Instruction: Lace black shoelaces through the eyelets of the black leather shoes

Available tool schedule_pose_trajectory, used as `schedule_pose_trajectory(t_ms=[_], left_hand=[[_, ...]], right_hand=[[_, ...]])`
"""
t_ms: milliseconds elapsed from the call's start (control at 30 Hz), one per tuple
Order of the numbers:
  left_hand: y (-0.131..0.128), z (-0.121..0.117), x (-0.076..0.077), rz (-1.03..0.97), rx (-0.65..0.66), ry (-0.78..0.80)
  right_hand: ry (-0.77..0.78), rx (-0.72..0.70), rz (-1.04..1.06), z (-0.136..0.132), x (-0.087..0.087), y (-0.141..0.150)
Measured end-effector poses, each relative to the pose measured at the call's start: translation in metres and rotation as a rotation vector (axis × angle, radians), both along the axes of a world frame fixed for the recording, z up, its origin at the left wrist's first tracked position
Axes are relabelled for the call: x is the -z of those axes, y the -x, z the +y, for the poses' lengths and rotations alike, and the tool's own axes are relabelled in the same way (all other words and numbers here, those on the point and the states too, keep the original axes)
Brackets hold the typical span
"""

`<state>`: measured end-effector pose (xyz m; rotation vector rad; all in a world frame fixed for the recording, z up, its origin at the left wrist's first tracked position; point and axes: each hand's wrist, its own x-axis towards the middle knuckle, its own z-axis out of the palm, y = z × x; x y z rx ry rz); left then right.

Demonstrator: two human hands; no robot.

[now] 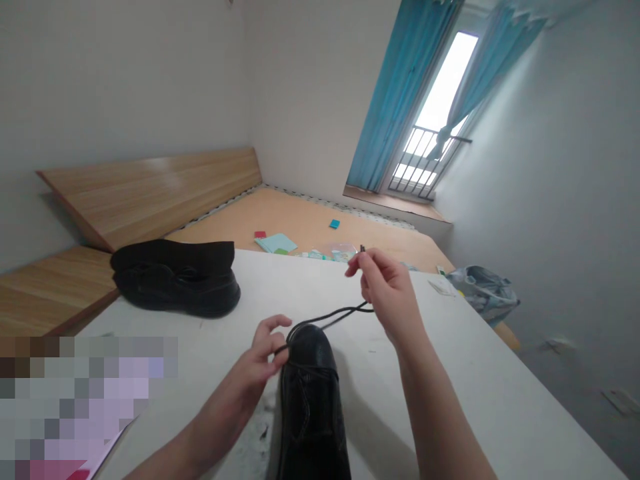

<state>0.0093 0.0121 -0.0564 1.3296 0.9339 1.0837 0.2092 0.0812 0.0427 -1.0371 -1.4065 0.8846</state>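
Note:
A black leather shoe (311,400) stands on the white table (480,387) right in front of me, toe pointing away. My left hand (260,367) rests against the left side of its toe and pinches one end of a black shoelace (330,317). The lace runs up and to the right over the toe. My right hand (387,293) is raised above the table and pinches the lace's other end, its tip sticking up between thumb and forefinger. A second black shoe (177,277) lies on its side at the table's far left.
Behind the table is a bare wooden bed platform (300,220) with coloured cards and small packets scattered on it. A plastic bag (485,290) sits off the table's right edge. A window with blue curtains (400,100) is at the back. A blurred patch covers the lower left.

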Motion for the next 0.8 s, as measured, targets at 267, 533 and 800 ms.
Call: schedule_pose_trajectory(t_ms=[267, 533, 800], left_hand=[[0.006, 0.021, -0.017, -0.895, -0.161, 0.424], [0.017, 0.014, -0.026, -0.859, 0.022, 0.314], [-0.003, 0.001, -0.014, 0.121, 0.104, -0.116]], right_hand=[[-0.093, 0.257, 0.125, 0.027, -0.006, -0.071], [-0.095, 0.152, -0.396, -0.011, -0.010, -0.073], [0.216, -0.238, -1.045, -0.088, 0.035, -0.042]])
